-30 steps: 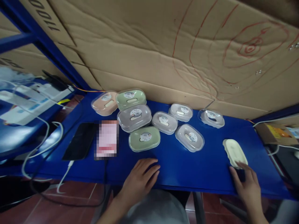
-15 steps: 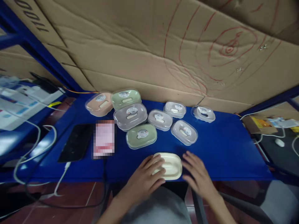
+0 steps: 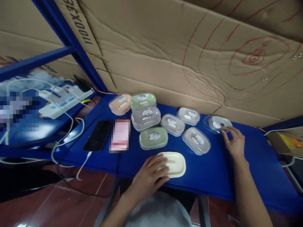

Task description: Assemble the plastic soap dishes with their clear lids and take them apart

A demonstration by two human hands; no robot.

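Note:
A cream oval dish [image 3: 178,164] with a raised middle lies near the table's front edge. My left hand [image 3: 151,171] rests over its left end, fingers stretched out and slightly apart. Farther right, my right hand [image 3: 234,142] has its thumb and forefinger pinched at the near right rim of a clear plastic lid [image 3: 210,124]. This lid has a round label and looks nested with another. Between my hands sits a pale grey lidded box [image 3: 196,141]. A green lidded box [image 3: 153,138] stands just behind the dish.
More lidded boxes stand at the back: a peach box [image 3: 120,104], a green box [image 3: 143,101] and several greyish ones. At left lie a black phone [image 3: 97,135] and a blurred pink item [image 3: 120,135], with cables around. A cardboard wall [image 3: 151,63] closes off the back.
My right hand has left the cream dish's right side and moved right and away from me to the clear lid. My left hand stays on the dish. The view has shifted left.

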